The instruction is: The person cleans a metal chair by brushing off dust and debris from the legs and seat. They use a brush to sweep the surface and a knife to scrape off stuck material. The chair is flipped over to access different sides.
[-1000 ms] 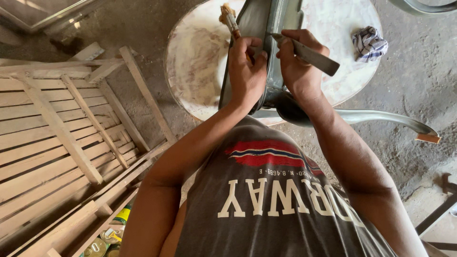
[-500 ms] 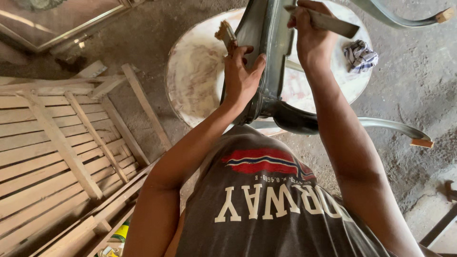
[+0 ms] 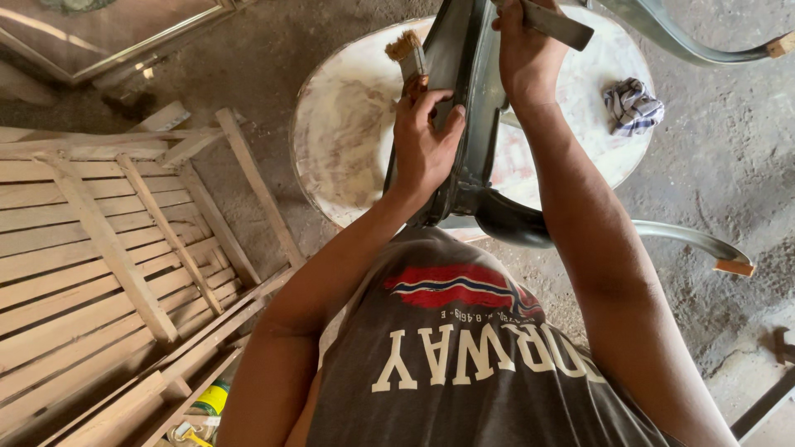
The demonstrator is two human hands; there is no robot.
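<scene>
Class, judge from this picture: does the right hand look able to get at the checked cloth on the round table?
Probably yes: the cloth lies uncovered just right of the right hand, but that hand grips a flat tool.

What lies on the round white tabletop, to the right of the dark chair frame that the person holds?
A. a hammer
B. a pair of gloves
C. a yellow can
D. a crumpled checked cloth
D: a crumpled checked cloth lies alone on the round white tabletop, to the right of the dark chair frame and of the right hand.
</scene>
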